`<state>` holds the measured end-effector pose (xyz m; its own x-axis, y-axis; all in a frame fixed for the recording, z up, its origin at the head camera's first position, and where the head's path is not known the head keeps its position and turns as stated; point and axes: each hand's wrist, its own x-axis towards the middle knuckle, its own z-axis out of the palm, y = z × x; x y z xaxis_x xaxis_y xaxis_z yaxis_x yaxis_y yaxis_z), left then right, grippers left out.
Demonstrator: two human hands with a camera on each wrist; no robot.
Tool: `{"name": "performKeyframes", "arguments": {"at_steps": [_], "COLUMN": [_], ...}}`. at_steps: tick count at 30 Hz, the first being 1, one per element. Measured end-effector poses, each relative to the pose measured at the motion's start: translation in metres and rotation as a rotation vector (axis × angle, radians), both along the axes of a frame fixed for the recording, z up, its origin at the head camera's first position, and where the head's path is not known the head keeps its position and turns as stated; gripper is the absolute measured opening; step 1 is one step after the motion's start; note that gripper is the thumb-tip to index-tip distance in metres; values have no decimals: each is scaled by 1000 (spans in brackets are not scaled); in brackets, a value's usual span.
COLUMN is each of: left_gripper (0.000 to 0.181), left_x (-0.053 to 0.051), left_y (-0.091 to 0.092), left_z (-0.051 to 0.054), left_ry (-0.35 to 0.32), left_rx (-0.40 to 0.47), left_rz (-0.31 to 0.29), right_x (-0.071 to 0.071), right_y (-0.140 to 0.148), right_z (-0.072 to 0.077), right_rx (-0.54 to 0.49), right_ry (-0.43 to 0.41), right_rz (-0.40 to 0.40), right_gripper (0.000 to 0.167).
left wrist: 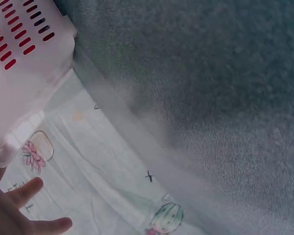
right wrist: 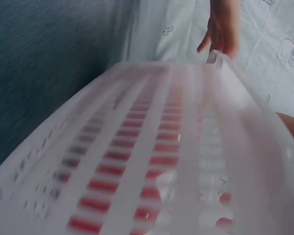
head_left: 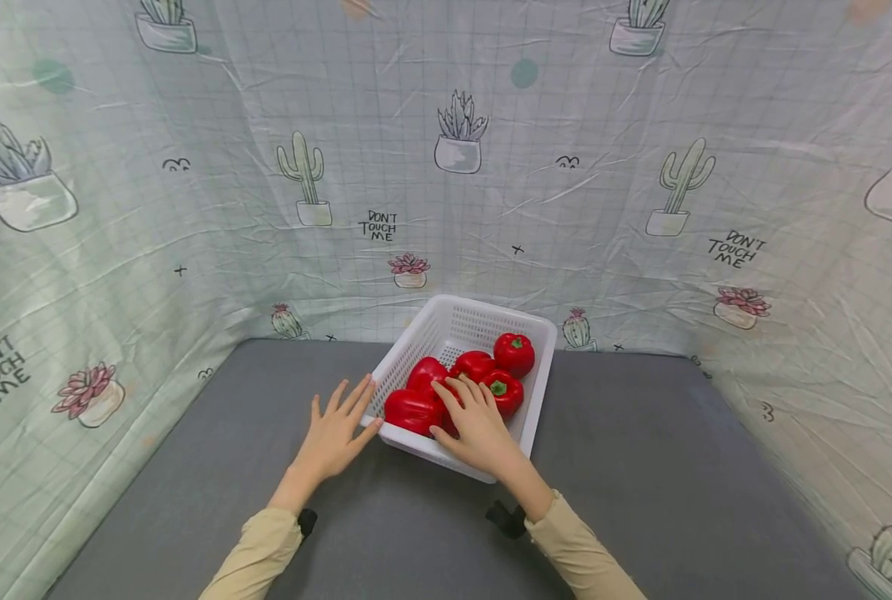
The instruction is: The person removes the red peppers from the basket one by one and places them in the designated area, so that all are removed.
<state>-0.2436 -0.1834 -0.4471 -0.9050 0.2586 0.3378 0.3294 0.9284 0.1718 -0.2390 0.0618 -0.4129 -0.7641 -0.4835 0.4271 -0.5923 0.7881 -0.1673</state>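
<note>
A white perforated plastic basket (head_left: 539,392) stands on the grey tabletop, turned at a slant. Several red bell peppers (head_left: 410,412) lie inside, mostly toward its near half. With fingers spread, my left hand (head_left: 329,437) is at the basket's left corner, thumb and fingertips against the rim; part of this hand (left wrist: 12,210) shows in the left wrist view. My right hand (head_left: 483,433) reaches over the near rim, fingers apart and fairly straight above a pepper partly hidden beneath them. Whether they touch it is unclear. In the right wrist view, the basket wall (right wrist: 186,147) covers most of the scene.
Grey tabletop (head_left: 641,475) stretches to both sides of the basket. A pale curtain (head_left: 536,200) printed with potted cacti hangs behind and along both sides, close to the basket's far end.
</note>
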Motion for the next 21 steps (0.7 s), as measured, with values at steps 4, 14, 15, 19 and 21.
{"name": "performKeyframes", "arguments": {"at_steps": [4,14,15,19,21], "left_gripper": [66,69,69,69,69], "left_x": [0,-1,-2,-3,-2], "left_y": [-1,-3,-3,-4,-5], "left_z": [-1,-4,-4,-5,-4], "left_ry": [-13,3,3,7,5], "left_rx": [10,32,37,43,47], "left_rz": [-7,-23,-28,-41,-43], "right_x": [-4,-17,-18,-20,-21], "right_y": [-14,-40,-42,-50,-54], "right_z": [0,-1,-2,-4,-5], "right_rx": [-3,36,40,52,52], "right_ry": [23,-10,-20,-27,-15], "right_rz": [-7,-73,-83,-109,-113], "right_gripper": [68,65,65,63,63]}}
